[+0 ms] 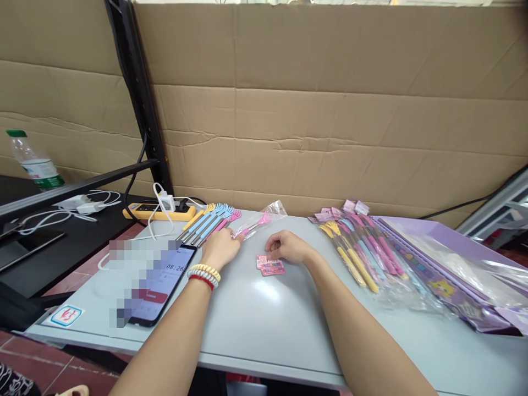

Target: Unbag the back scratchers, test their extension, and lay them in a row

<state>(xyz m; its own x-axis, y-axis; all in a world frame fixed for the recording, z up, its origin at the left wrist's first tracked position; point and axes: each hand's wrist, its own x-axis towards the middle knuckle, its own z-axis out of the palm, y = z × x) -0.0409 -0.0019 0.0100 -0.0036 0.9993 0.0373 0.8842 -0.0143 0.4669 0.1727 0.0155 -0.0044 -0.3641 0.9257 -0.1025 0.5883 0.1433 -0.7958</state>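
My left hand [223,248] is closed at the lower end of a clear plastic bag [275,209] with a pink back scratcher [264,219] inside. Just beyond that hand lies a row of unbagged back scratchers [208,221], yellow, blue and pink, with claw-shaped heads and metal shafts. Nearer the middle of the table, my right hand [286,247] has its fingers curled down onto small pink printed cards [272,268], which overlap on the surface. Its fingertips pinch the upper edge of a card. To the right is a pile of bagged back scratchers [363,247] with pink cards at their tops.
A phone [165,286] lies left of my left arm. Behind it sit a yellow power strip [140,212] and white cables. A purple tray [416,228] with clear bags stands at the right. Cardboard [309,110] walls off the back; a bottle [39,168] stands far left.
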